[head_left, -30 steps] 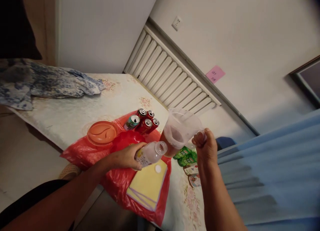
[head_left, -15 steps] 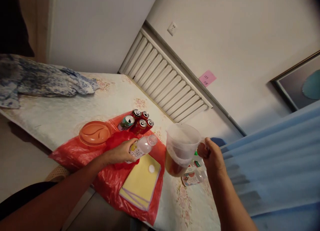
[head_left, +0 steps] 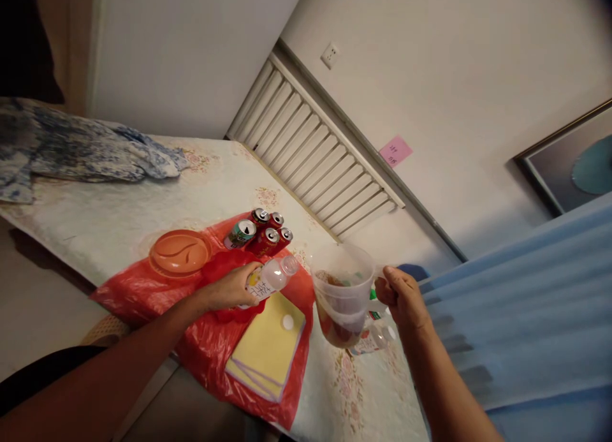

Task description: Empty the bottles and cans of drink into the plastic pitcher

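My left hand (head_left: pixel 234 287) is wrapped round a clear plastic bottle (head_left: pixel 275 274), uncapped and tilted, with its mouth to the right. Under that hand lies a red scalloped item (head_left: pixel 224 263), partly covered. My right hand (head_left: pixel 404 296) grips the handle of a translucent plastic jug (head_left: pixel 343 295), which is held up with brown liquid in its lower part. The jug leans slightly to the left, its rim a little apart from the bottle mouth. Below the bottle are yellow cloths (head_left: pixel 265 349) with a small white cap (head_left: pixel 287 321) on top.
Several drink cans (head_left: pixel 270 239) stand behind the bottle. An orange divided dish (head_left: pixel 180 253) sits left on a red plastic sheet (head_left: pixel 205 356). Clear bottles (head_left: pixel 377 337) are partly hidden behind the jug. Patterned fabric (head_left: pixel 95 152) lies far left; a radiator (head_left: pixel 315 142) borders the table.
The jug has tipped back from the bottle and dropped slightly, so its inside shows more. My left hand still holds the bottle in nearly the same place.
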Demonstrator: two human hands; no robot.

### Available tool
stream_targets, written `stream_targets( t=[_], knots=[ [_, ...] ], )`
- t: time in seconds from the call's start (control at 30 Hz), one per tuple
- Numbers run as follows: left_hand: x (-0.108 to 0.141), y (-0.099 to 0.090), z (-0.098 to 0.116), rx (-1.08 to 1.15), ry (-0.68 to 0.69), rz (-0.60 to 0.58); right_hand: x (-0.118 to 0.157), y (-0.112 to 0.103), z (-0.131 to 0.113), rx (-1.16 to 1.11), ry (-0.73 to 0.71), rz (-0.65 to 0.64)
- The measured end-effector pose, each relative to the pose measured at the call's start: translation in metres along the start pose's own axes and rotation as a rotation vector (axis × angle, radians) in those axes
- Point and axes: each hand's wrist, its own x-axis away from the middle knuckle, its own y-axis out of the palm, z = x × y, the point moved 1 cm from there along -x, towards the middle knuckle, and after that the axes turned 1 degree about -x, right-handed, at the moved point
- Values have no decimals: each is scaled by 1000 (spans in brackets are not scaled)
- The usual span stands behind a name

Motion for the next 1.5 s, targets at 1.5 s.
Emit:
stream_targets(
  t=[1.5],
  knots=[
    [2,0,-6,31,-51,-22,-20,12,-27,276,23,-111]
  ],
)
